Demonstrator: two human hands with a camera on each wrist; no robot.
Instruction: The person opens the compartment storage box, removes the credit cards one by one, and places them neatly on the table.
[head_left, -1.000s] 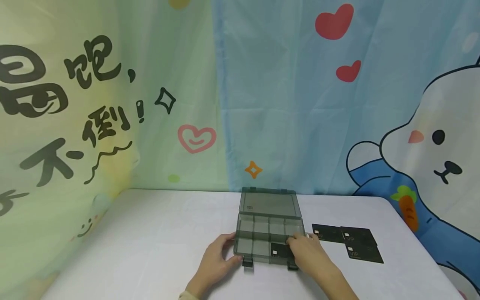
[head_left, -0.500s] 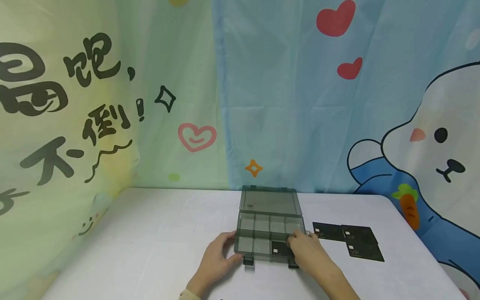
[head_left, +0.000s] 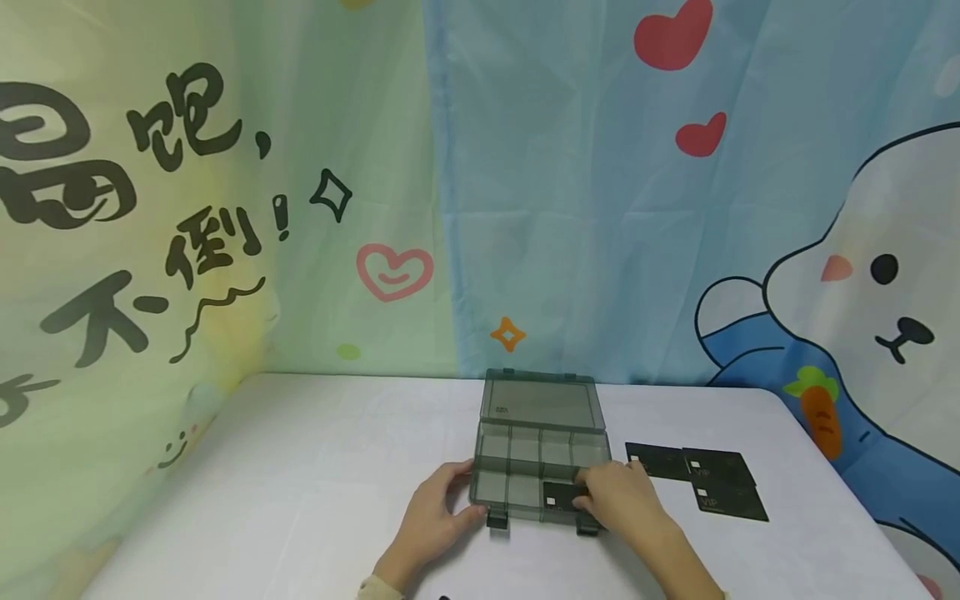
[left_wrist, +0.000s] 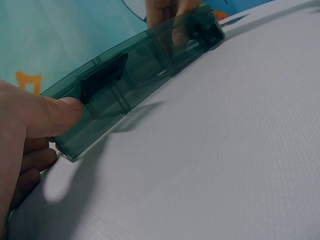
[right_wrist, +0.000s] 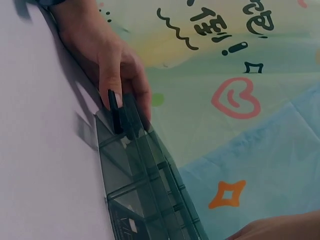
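A clear grey-green plastic compartment box [head_left: 491, 483] lies on the table with its lid [head_left: 542, 400] folded back. My left hand [head_left: 431, 517] grips its left front corner, the thumb [left_wrist: 65, 112] on the front wall beside a latch and the fingers round the side. In the right front compartment sits a black card [head_left: 557, 495] with a pale square and lettering, part of it also showing in the right wrist view. My right hand [head_left: 622, 500] reaches over that compartment, thumb and index fingertip over the card's right part, which they hide. I cannot tell whether they pinch it.
Right of the box, several black VIP cards [head_left: 720, 468] lie on the white table [head_left: 300, 483], some overlapping. Two dark latches [head_left: 497, 518] stick out from the box's front edge. A printed curtain [head_left: 525, 208] hangs behind the table.
My right hand has shifted slightly right, its thumb now showing over the card. My left hand keeps its grip and the box stays in place. The head view has tilted a little.
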